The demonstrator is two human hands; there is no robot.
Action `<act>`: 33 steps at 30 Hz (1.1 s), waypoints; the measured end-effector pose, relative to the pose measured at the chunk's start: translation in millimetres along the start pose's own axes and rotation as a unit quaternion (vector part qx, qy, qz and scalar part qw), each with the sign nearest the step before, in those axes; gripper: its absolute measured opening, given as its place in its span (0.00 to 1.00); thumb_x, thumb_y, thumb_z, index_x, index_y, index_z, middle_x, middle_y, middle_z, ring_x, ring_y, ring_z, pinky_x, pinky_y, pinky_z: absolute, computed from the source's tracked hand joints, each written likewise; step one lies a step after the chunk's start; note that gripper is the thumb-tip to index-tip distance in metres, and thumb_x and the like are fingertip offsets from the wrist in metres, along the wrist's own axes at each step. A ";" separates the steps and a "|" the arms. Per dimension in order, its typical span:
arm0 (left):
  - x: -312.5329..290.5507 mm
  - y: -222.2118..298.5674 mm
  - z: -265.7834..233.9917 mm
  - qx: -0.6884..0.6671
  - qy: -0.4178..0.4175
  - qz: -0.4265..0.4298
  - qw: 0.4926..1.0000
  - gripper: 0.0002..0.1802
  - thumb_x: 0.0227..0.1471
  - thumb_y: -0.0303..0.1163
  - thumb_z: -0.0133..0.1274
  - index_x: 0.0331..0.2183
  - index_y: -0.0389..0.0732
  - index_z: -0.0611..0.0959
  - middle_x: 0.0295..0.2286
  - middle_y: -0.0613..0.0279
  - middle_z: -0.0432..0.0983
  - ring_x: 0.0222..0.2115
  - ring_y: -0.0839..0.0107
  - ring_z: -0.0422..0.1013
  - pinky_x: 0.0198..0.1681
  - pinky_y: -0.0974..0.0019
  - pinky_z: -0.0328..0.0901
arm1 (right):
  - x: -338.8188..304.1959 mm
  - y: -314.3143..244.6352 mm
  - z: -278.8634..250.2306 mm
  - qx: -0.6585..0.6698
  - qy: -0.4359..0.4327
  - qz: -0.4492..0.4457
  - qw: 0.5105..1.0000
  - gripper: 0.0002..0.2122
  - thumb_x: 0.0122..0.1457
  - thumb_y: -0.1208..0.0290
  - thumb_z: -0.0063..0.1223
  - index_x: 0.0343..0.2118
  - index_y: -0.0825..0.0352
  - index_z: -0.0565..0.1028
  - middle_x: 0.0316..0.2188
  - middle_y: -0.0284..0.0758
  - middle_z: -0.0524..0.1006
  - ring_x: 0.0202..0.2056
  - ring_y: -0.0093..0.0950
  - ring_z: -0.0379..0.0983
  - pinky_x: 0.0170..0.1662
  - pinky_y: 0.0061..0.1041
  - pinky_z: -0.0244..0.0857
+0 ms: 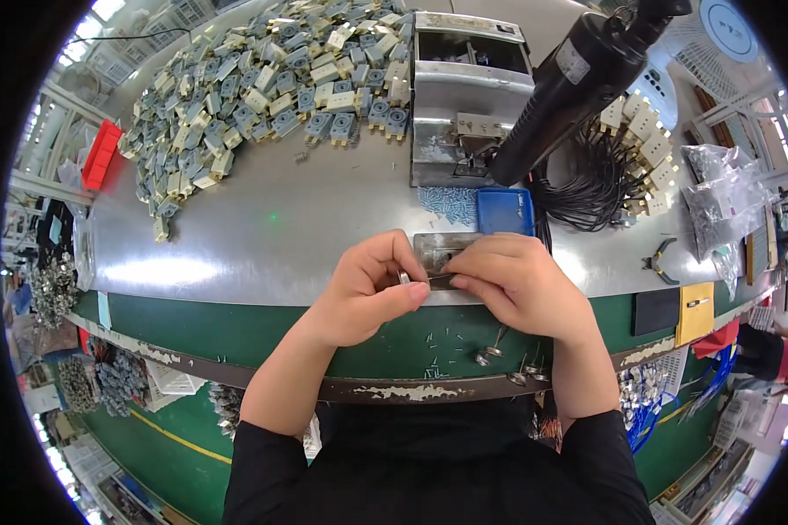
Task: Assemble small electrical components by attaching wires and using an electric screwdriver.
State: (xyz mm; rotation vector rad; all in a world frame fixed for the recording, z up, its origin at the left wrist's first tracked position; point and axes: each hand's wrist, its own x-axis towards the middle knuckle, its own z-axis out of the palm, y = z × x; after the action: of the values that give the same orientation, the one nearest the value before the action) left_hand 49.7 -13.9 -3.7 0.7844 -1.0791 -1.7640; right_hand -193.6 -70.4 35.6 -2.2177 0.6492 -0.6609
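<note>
My left hand [363, 293] is closed, with a small silver metal part [404, 277] between its thumb and curled fingers. My right hand [525, 284] is closed in a pinch just to the right. What its fingertips hold is mostly hidden; a thin dark piece shows between the two hands. Both hands are over a small metal plate [431, 241] at the front of the steel worktop. Just behind them lies a blue tray [504, 212], beside a spread of small bluish screws [449, 205]. Several round metal parts with thin stems [492, 352] lie near my right forearm.
A large heap of grey and cream plastic housings [271, 83] covers the back left. A metal fixture [473, 96] and a black cylindrical tool [560, 96] stand behind my hands. Black cables [587, 197], pliers [662, 262] and a red bin [102, 155] lie at the sides.
</note>
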 end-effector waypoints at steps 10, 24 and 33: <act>-6.0 5.1 10.8 -0.026 -0.036 0.014 0.999 0.09 0.63 0.29 0.61 0.40 0.39 0.76 0.30 0.69 0.75 0.34 0.79 0.71 0.39 0.71 0.66 | 0.0 -10.9 8.8 0.014 0.016 -0.012 1.000 0.05 0.53 0.79 0.65 0.33 0.70 0.81 0.24 0.41 0.79 0.27 0.44 0.78 0.31 0.38 0.69; 1.8 3.5 5.5 0.037 -0.057 0.043 0.997 0.12 0.61 0.31 0.63 0.37 0.40 0.74 0.25 0.70 0.74 0.25 0.86 0.68 0.26 0.75 0.63 | -30.2 -15.1 8.0 -0.079 0.023 0.137 0.987 0.06 0.56 0.78 0.64 0.37 0.66 0.82 0.34 0.39 0.79 0.43 0.40 0.73 0.49 0.36 0.65; -2.9 10.2 16.5 0.211 0.025 0.111 0.971 0.10 0.61 0.24 0.60 0.44 0.30 0.83 0.32 0.58 0.84 0.32 0.74 0.80 0.37 0.68 0.76 | -46.7 3.5 15.9 -0.204 0.154 -0.024 0.966 0.07 0.55 0.79 0.64 0.37 0.67 0.82 0.31 0.39 0.77 0.38 0.40 0.74 0.45 0.36 0.65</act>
State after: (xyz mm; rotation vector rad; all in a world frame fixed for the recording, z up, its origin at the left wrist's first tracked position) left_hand 40.6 -7.9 12.6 0.9170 -1.4720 -1.3360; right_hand -219.1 -35.9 11.1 -2.5368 0.9626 -0.9810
